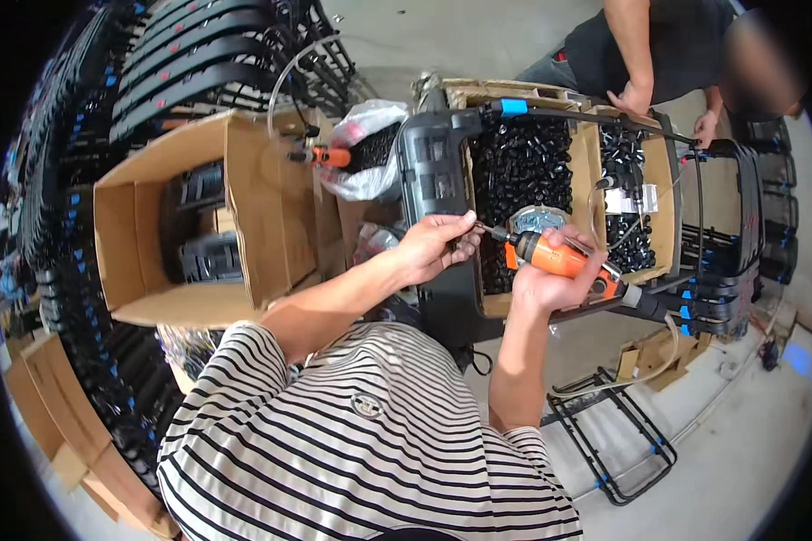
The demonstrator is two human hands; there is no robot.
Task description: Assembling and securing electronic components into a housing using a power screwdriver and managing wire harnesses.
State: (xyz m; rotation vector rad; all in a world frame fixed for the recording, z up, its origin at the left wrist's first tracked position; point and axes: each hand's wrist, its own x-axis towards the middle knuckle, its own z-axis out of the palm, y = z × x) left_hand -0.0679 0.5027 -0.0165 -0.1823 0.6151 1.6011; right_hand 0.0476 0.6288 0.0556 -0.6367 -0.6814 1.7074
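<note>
Right hand (pixel 550 281): fingers wrapped round orange driver (pixel 558 258). Left hand (pixel 435 245), at its 9 o'clock: fingers pinching near driver's tip; pinched item too small to tell. Black panel (pixel 433 162) at 12 o'clock.

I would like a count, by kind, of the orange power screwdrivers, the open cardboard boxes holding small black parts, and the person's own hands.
Orange power screwdrivers: 2 (right hand's, one by the large box)
Cardboard boxes of black parts: 2 ()
Own hands: 2 (left hand, right hand)
Total: 6

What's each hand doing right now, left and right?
Left hand: fingers pinched at the screwdriver's tip; what they pinch is too small to tell.
Right hand: closed around the orange power screwdriver.
</note>
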